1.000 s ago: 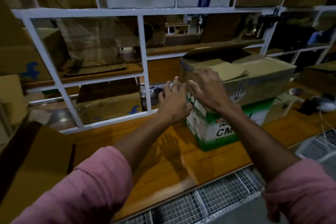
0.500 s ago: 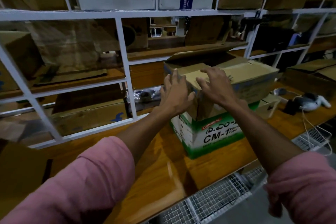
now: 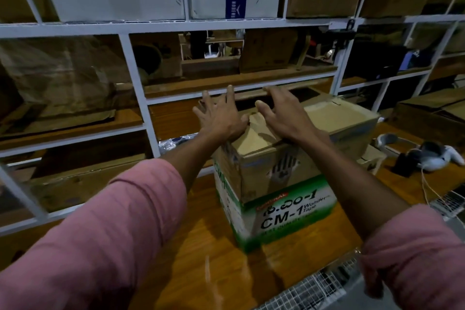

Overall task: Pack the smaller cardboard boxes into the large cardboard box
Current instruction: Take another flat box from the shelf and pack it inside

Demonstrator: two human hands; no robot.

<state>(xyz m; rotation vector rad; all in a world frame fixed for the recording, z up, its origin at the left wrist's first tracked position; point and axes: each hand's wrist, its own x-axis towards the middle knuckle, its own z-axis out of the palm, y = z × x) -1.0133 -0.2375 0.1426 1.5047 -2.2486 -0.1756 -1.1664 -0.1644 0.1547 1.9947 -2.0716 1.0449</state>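
Both hands are on top of the large cardboard box (image 3: pixel 289 176), which sits toward the bench's (image 3: pixel 201 246) right side. Left hand (image 3: pixel 221 118) lies spread flat at its left edge; right hand (image 3: pixel 284 116) presses the flaps with splayed fingers. The risk: uneven pressure could buckle a flap inward. Count: one big box, two hands; smaller boxes inside can't be seen.

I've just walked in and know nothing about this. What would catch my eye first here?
Probably the two bare hands, the left hand and right hand, pressing with spread fingers on the top flaps of a brown cardboard box in the middle. That box stands on a green-and-white carton printed "CM-1" on the wooden table. Behind rises a white shelf rack full of cartons.
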